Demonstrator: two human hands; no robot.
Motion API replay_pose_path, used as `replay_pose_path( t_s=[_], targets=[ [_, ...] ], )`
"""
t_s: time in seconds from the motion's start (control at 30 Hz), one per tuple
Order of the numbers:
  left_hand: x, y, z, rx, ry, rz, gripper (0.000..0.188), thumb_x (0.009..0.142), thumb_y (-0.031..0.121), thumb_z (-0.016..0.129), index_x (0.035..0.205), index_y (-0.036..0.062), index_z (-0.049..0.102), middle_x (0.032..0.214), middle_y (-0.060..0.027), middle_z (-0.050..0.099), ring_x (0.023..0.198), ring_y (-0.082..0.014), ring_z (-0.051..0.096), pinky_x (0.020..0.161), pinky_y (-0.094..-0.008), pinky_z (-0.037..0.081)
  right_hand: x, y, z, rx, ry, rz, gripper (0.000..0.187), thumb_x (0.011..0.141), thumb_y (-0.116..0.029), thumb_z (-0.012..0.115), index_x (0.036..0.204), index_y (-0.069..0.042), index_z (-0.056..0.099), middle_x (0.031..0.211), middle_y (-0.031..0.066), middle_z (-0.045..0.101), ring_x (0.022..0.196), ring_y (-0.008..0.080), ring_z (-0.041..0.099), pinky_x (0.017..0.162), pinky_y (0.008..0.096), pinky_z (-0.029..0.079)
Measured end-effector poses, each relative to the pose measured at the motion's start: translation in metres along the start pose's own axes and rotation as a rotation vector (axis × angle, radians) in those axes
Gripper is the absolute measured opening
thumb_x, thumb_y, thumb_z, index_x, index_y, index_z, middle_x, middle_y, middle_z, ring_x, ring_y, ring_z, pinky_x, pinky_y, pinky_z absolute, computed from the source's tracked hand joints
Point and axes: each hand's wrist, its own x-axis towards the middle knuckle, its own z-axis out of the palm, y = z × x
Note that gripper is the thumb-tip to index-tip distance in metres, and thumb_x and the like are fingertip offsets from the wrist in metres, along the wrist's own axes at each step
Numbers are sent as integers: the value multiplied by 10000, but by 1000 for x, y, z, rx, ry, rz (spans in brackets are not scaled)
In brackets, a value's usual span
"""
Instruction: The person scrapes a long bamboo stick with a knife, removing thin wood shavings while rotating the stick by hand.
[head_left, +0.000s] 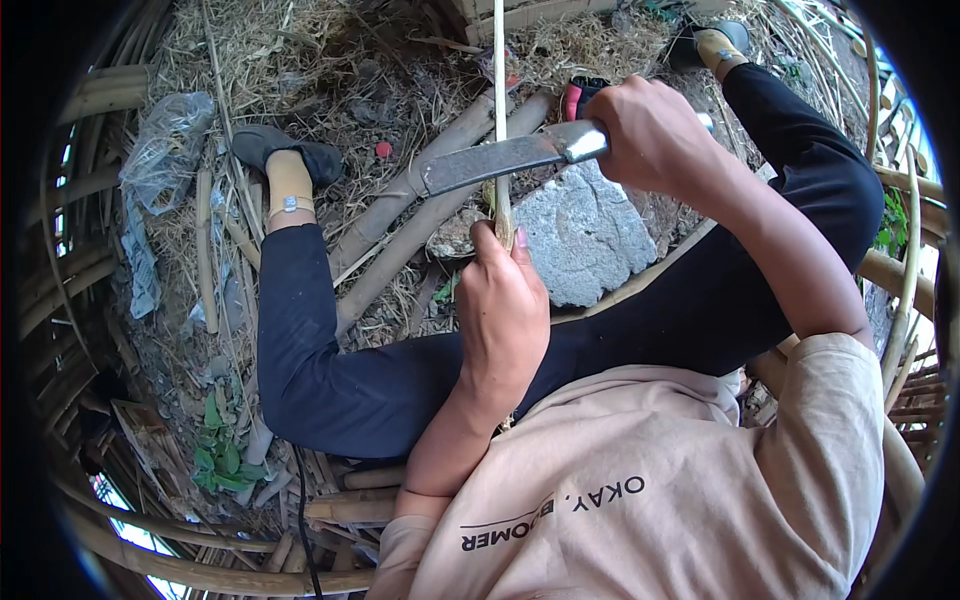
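Observation:
My left hand [510, 310] grips a thin pale bamboo strip [499, 90] that stands upright and runs off the top of the picture. My right hand [650, 135] is closed around the handle of a broad dark knife [490, 162]. The blade lies crosswise, pointing left, with its edge against the strip just above my left thumb. Both hands work over a grey stone [585, 240] set on the ground between my legs in dark trousers.
Thick bamboo poles [420, 215] lie slanted under the knife on straw-strewn ground. A crumpled plastic bag [165, 140] lies at the left. Curved bamboo canes [160, 530] ring the spot. A red-and-black object [580, 95] lies behind the stone.

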Motion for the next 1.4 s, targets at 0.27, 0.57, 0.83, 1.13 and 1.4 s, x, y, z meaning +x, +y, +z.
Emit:
replay_pose_path(
  t_s=[0.27, 0.57, 0.83, 1.13, 1.4],
  targets=[
    [-3, 2, -1, 75, 16, 2, 209, 1038, 144, 497, 1031, -65, 507, 674, -281, 612, 697, -490, 634, 587, -553, 430, 28, 52, -4, -132, 207, 192, 158, 734, -94, 672, 867, -50, 745, 737, 194, 693, 698, 363, 706, 673, 461, 568],
    [0, -8, -3, -46, 22, 24, 249, 1049, 180, 501, 979, -58, 511, 632, -253, 593, 625, -472, 616, 563, -532, 419, 24, 43, -6, 3, 209, 69, 146, 805, -124, 681, 904, -35, 741, 761, 195, 693, 753, 377, 696, 733, 475, 552],
    [2, -12, -2, -184, 18, 66, 282, 1056, 206, 500, 940, -50, 528, 615, -232, 570, 597, -452, 600, 552, -502, 419, 12, 11, -1, 20, 27, -12, 196, 687, -123, 687, 866, -68, 744, 736, 175, 695, 731, 371, 700, 719, 474, 570],
    [2, -15, 3, -135, 44, 71, 297, 1056, 215, 501, 934, -54, 529, 639, -238, 572, 613, -460, 593, 560, -503, 416, 25, 24, 8, -66, 145, -29, 181, 641, -133, 719, 811, -73, 739, 708, 164, 691, 701, 374, 696, 677, 458, 569],
    [6, -15, -4, -100, 67, 89, 309, 1055, 239, 504, 943, -46, 539, 640, -240, 579, 628, -461, 597, 598, -534, 419, 35, 28, 2, -90, 191, -23, 201, 647, -88, 717, 845, -63, 738, 725, 170, 689, 724, 363, 695, 697, 463, 555]
  ],
)
